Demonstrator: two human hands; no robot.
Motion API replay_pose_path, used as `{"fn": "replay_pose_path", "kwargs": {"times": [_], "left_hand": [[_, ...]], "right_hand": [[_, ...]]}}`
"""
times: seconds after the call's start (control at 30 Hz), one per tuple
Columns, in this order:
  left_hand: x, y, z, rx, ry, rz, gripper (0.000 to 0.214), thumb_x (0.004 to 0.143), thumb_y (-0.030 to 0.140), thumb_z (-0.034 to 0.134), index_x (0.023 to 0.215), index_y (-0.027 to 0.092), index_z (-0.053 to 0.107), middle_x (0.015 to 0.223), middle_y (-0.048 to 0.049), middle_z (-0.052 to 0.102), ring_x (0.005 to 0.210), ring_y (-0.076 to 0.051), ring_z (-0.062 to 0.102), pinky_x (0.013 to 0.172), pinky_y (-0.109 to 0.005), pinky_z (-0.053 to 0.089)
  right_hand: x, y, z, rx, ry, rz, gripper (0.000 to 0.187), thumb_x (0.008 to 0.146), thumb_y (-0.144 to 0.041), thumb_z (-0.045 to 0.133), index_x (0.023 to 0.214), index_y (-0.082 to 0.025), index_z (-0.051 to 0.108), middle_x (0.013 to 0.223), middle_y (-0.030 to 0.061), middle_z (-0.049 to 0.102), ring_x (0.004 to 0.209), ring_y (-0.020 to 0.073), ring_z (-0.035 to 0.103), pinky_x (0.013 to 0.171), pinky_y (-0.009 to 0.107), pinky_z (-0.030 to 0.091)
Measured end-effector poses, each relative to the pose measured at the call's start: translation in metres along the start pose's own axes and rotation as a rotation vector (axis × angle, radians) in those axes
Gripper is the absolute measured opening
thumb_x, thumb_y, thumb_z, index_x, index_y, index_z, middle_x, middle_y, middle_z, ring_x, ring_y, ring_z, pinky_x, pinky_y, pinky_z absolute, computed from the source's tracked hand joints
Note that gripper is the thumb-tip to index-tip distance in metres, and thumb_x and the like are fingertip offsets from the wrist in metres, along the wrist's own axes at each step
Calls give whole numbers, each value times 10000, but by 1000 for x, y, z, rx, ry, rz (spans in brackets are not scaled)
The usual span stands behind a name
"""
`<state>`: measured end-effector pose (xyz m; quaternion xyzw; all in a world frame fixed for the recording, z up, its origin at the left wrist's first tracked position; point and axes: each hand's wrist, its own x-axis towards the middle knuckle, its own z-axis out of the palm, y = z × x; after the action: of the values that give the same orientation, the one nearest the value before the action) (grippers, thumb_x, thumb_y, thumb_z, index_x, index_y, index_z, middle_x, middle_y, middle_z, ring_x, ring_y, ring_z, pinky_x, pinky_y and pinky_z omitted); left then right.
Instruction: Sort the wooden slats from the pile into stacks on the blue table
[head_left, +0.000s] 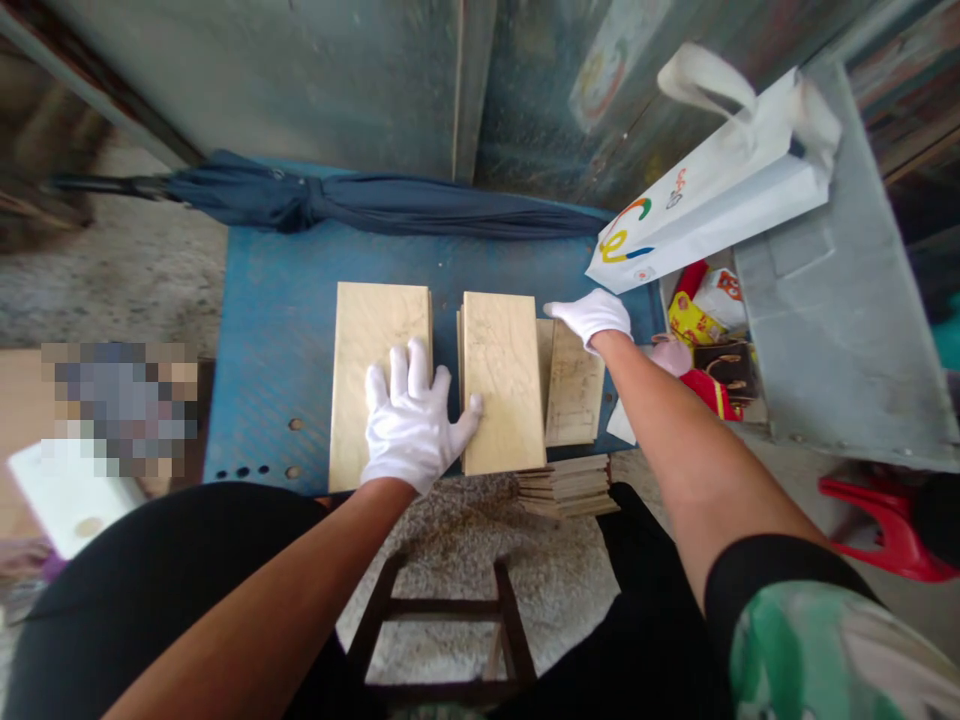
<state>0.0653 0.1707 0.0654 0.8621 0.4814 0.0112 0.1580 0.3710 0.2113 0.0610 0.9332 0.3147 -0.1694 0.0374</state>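
My left hand (417,422), in a white glove, lies with fingers spread on a pale wooden board (375,325). Its thumb touches the near left edge of a second wooden board (502,380), which rests on others with a narrow gap between the two piles. To the right, my gloved right hand (592,315) is at the far end of a darker-marked wooden board (576,385). That hand looks closed, its fingers together and pointing left; what they hold, if anything, is hidden. A pile of thin boards (566,487) shows edge-on at the table's near side.
A folded dark umbrella (397,203) lies along the back of the blue table (262,330). A white paper bag (705,190) leans at the back right, beside a grey metal box (847,300). Coloured packets (705,310) sit below the bag. A dark stool frame (446,610) stands between my legs.
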Motion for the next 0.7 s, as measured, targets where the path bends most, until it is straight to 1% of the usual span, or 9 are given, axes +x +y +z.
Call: {"fn": "replay_pose_path", "kwargs": {"times": [0.17, 0.3, 0.43, 0.5, 0.57, 0.63, 0.7], "left_hand": [[1, 0, 0, 67, -14, 6, 691, 978, 609, 399, 1350, 91, 665, 1676, -267, 297, 1541, -490, 275, 1208, -703, 237], [2, 0, -1, 80, -23, -2, 671, 972, 622, 409, 1364, 139, 662, 1686, -228, 303, 1552, -475, 262, 1208, -706, 242], [1, 1, 0, 73, -20, -2, 663, 974, 607, 414, 1360, 128, 660, 1689, -231, 293, 1559, -469, 246, 1226, -692, 217], [1, 1, 0, 71, -27, -6, 652, 972, 600, 421, 1361, 134, 659, 1694, -223, 288, 1562, -467, 238, 1230, -691, 205], [2, 1, -1, 66, -29, -13, 639, 969, 599, 429, 1365, 153, 657, 1701, -203, 285, 1567, -462, 226, 1232, -692, 197], [2, 1, -1, 59, -34, -17, 639, 967, 604, 430, 1364, 158, 658, 1705, -199, 278, 1570, -465, 217, 1230, -695, 193], [2, 1, -1, 58, -45, -17, 652, 969, 612, 418, 1358, 148, 659, 1705, -213, 267, 1568, -473, 214, 1225, -699, 195]], "right_hand": [[13, 3, 28, 4, -44, 15, 768, 685, -647, 824, 1166, -53, 748, 1193, 260, 730, 1166, 365, 699, 932, 407, 574], [16, 4, 43, -6, -53, 17, 762, 679, -659, 827, 1153, -66, 758, 1201, 257, 730, 1182, 370, 691, 958, 414, 564], [13, 1, 51, -6, -38, 19, 738, 706, -660, 812, 1147, -70, 763, 1210, 259, 724, 1181, 377, 691, 974, 418, 555], [11, 1, 54, 9, -38, 17, 724, 753, -644, 792, 1167, -52, 752, 1207, 265, 722, 1190, 378, 685, 987, 422, 548], [10, 2, 56, 25, -25, 16, 653, 852, -592, 730, 1184, -30, 738, 1214, 276, 714, 1214, 373, 669, 1013, 426, 534], [10, 3, 56, 44, 12, 19, 578, 944, -522, 648, 1203, -10, 719, 1233, 289, 699, 1230, 364, 655, 1042, 424, 515], [8, 6, 54, 73, 56, 24, 546, 989, -494, 592, 1215, -9, 701, 1239, 287, 691, 1223, 357, 652, 1054, 417, 502]]}}
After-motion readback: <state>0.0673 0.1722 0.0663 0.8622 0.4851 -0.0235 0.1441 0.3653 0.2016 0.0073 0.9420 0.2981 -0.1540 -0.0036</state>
